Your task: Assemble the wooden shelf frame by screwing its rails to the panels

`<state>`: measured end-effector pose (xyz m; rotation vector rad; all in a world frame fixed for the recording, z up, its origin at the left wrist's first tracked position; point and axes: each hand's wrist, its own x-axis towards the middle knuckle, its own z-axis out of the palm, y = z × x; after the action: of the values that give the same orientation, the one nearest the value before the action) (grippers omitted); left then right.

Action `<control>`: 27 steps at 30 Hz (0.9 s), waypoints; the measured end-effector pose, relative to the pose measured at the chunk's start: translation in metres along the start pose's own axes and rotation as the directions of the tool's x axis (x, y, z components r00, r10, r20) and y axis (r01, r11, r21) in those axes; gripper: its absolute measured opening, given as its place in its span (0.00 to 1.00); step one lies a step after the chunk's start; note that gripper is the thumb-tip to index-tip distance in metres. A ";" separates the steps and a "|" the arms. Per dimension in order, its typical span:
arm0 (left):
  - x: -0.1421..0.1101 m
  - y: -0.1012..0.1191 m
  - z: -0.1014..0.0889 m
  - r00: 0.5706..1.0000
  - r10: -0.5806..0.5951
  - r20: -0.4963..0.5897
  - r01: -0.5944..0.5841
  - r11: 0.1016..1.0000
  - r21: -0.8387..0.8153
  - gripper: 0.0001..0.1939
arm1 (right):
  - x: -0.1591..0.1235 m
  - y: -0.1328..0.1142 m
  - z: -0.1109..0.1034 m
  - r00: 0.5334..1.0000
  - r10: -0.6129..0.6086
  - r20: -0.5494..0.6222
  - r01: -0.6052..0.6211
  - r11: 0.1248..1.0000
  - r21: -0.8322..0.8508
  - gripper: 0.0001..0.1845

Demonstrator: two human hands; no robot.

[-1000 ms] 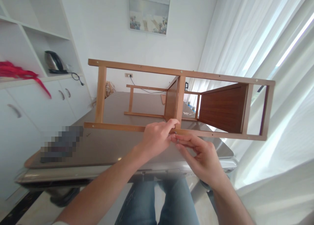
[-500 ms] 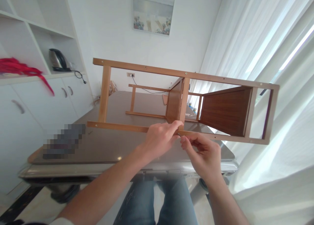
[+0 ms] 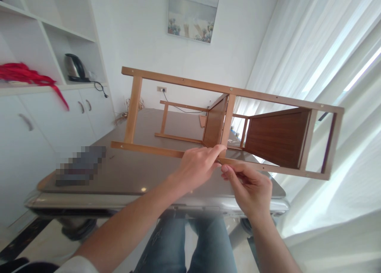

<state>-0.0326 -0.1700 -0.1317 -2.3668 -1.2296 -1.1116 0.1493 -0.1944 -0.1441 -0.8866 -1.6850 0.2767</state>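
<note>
One broad gray surface [image 3: 127,175] carries the wooden shelf rack [image 3: 216,122], turned sideways, apparently so its near joints face the person. Where the middle crossbar [image 3: 228,122] meets the lower rail [image 3: 166,151], the left hand [image 3: 198,161] has its fingers clamped on the wood, likely steadying it. The right hand [image 3: 253,185] has its fingertips pinched on a tiny metal piece [image 3: 219,161], probably to turn it; its exact kind isn't clear.

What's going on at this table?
Someone is handling a wooden rack, tipped on its side, at a table. The left hand grips it where a crossbar meets the lower rail. Close beside it, the right hand is at that rail; anything it pinches is too small to make out.
</note>
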 end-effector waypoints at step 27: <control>-0.004 0.001 0.000 0.997 -0.072 -0.001 0.071 0.994 -0.084 0.27 | -0.012 -0.005 0.001 0.982 0.155 0.109 -0.166 0.980 0.105 0.07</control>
<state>-0.0332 -0.1723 -0.1344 -2.3972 -1.3002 -1.2127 0.1473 -0.2059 -0.1502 -0.9376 -1.6739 0.5302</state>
